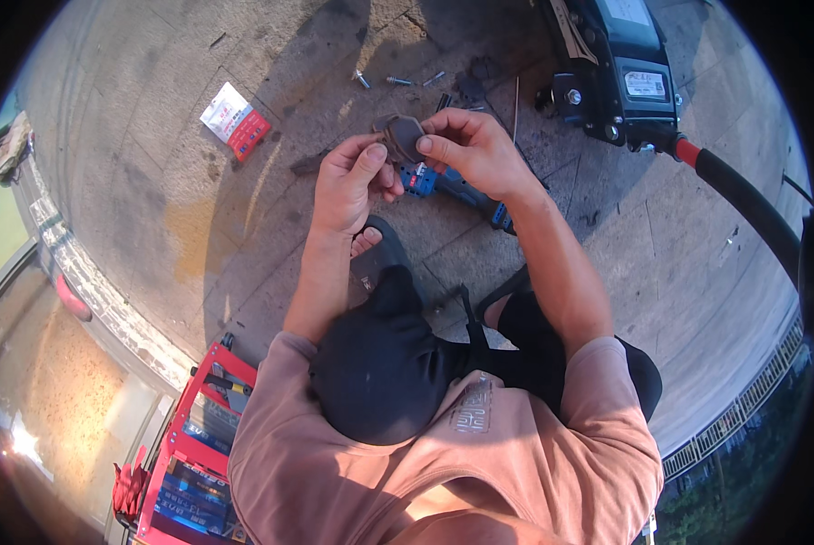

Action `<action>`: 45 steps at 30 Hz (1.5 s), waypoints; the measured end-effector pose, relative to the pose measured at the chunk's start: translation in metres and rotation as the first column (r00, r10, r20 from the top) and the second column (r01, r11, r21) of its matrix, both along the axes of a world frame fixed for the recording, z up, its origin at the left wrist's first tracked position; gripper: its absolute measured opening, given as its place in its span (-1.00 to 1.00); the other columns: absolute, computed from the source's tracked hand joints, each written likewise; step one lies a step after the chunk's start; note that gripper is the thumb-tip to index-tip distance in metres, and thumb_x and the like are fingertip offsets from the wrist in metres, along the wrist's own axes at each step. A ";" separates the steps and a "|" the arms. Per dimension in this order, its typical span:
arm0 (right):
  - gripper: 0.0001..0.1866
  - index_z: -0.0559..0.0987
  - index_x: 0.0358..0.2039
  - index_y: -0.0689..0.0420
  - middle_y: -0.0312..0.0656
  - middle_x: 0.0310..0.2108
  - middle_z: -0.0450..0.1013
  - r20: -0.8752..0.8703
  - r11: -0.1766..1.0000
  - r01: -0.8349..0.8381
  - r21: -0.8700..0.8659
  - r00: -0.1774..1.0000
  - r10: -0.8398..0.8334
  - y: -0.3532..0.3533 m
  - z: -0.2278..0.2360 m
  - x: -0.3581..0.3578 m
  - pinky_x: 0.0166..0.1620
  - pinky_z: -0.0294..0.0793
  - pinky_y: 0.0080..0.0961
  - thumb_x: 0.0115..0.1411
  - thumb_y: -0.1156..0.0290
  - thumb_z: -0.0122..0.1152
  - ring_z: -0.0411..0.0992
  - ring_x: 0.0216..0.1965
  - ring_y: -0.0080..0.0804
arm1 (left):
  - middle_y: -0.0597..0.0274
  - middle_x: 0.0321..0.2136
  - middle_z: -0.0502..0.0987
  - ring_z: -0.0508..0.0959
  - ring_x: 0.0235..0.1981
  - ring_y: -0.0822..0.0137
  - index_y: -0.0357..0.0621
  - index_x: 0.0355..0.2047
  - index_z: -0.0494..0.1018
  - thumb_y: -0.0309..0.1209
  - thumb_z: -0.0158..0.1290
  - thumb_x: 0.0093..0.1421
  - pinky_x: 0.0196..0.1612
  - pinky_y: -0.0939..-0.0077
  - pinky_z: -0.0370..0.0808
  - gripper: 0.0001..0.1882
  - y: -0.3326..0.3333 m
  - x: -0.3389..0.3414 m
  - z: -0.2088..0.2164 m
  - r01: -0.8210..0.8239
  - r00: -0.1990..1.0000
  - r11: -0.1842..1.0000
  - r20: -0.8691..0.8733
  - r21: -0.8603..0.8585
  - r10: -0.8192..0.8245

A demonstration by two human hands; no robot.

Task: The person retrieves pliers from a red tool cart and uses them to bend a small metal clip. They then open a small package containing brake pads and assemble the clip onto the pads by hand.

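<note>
Up in front of me, both hands hold a dark grey-brown brake pad [405, 139]. My left hand [355, 174] is closed on its left edge, thumb on top. The right edge is pinched between the thumb and fingers of my right hand [468, 148]. Below the hands, a blue cordless power tool [466, 189] lies on the pavement, partly covered by my right hand and wrist. Just beyond the hands are several loose bolts, among them one silver bolt [361, 79] and another bolt [399, 81].
A red and white packet [235, 121] lies at the far left. At the far right stands a dark floor jack [638, 82] with a long black handle [743, 195]. A red tool cart [172, 454] with red gloves [130, 488] stands at the near left.
</note>
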State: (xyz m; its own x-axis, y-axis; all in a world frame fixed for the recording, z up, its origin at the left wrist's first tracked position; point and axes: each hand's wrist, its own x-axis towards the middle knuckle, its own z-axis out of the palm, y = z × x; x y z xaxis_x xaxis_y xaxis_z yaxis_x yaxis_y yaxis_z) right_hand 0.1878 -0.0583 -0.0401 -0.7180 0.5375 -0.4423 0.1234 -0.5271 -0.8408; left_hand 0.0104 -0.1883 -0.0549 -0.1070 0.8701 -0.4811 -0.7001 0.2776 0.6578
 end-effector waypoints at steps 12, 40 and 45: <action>-0.77 0.56 -0.25 0.27 -0.27 -0.46 0.53 0.096 0.999 0.013 -0.051 0.995 -0.008 0.006 0.016 -0.005 -0.41 0.50 -0.64 0.21 0.35 0.31 0.48 -0.48 -0.62 | 0.10 -0.31 0.62 0.64 -0.39 0.29 -0.28 0.08 0.36 -0.47 0.09 0.29 -0.38 0.53 0.56 -0.63 0.005 0.009 0.010 -0.112 0.978 0.994 -0.176 0.005 0.111; -0.80 0.58 -0.25 0.25 -0.29 -0.45 0.54 0.086 0.999 0.031 -0.020 0.996 -0.029 0.003 0.016 0.002 -0.38 0.49 -0.64 0.21 0.39 0.32 0.48 -0.46 -0.64 | 0.10 -0.35 0.60 0.62 -0.44 0.35 -0.24 0.03 0.42 -0.61 0.15 0.19 -0.41 0.53 0.58 -0.62 0.004 0.007 0.020 -0.017 0.949 0.999 -0.313 0.039 0.029; -0.80 0.58 -0.23 0.25 -0.30 -0.44 0.54 0.009 0.999 0.036 -0.015 0.999 -0.036 0.001 0.016 0.008 -0.36 0.50 -0.63 0.20 0.40 0.34 0.48 -0.46 -0.63 | 0.08 -0.33 0.59 0.62 -0.43 0.35 -0.24 0.03 0.41 -0.61 0.14 0.20 -0.41 0.55 0.58 -0.63 0.002 0.015 0.029 -0.070 0.939 0.996 -0.331 0.064 0.087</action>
